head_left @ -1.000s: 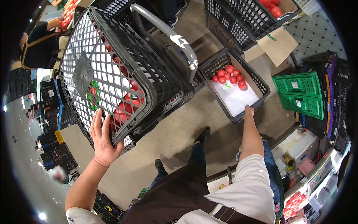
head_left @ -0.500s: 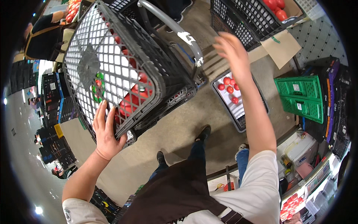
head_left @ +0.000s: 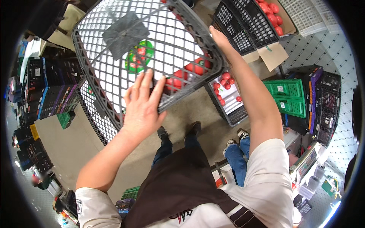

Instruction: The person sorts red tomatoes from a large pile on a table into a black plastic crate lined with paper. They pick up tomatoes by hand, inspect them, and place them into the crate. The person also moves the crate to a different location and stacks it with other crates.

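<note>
A black lattice plastic crate (head_left: 171, 33), tilted with its mesh face toward me, fills the upper middle. Through the mesh show red tomatoes (head_left: 175, 80), a white lining and a round green label (head_left: 140, 57). My left hand (head_left: 143, 102) holds the near side, fingers spread on the mesh and thumb at the lower edge. At the crate's right side, my right hand (head_left: 220, 38) grips the edge, its fingertips partly hidden. Another black lattice crate (head_left: 99, 110) with white lining shows below and left of the held one.
On the floor to the right lies a black tray (head_left: 236, 121) with loose tomatoes on white lining. Beyond it stand black crates (head_left: 237, 28) with a tomato box. Green folded crates (head_left: 286, 97) lean on a stack at right; more stacks line the left. Another person's legs (head_left: 236, 161) stand close by.
The crate has shifted right and tipped further toward me, exposing the lattice crate beneath. My left hand has moved right with it; my right hand has come from the air onto its right side.
</note>
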A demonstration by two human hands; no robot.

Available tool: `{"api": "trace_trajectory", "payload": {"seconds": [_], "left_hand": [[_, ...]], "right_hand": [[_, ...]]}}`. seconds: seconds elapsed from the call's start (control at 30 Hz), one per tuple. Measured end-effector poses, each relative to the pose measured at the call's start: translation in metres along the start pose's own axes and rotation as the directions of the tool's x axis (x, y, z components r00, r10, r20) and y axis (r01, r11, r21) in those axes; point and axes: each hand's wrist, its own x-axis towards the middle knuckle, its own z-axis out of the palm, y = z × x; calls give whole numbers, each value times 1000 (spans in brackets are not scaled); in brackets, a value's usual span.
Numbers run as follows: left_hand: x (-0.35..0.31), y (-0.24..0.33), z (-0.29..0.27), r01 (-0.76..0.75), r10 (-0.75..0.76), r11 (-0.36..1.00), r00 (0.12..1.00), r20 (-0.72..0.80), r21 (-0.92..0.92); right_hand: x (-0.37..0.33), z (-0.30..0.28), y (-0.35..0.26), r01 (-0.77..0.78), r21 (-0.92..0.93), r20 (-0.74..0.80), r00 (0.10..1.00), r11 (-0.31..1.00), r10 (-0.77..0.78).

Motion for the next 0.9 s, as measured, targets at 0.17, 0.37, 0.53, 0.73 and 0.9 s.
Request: {"api": "trace_trajectory", "payload": {"seconds": [0.17,0.37,0.53,0.73,0.9], "left_hand": [[-8,-10,4,-26,22,993,999,-40,-117],[-15,-10,-3,-34,33,990,999,-9,-138],[-38,-15,-4,-67,68,997,997,20,-36],[-35,-16,-3,-84,83,995,996,20,56],[-29,-14,1,-74,74,994,997,5,82]], "right_hand": [[0,3,7,28,188,153,987,982,-57],[-20,13,16,24,3,-10,1000,1000,-24],[-85,26,-38,54,-104,-109,992,993,-66],[-85,31,-33,19,-88,-174,984,996,-35],[-88,17,-51,-45,-79,-166,986,996,32]]}}
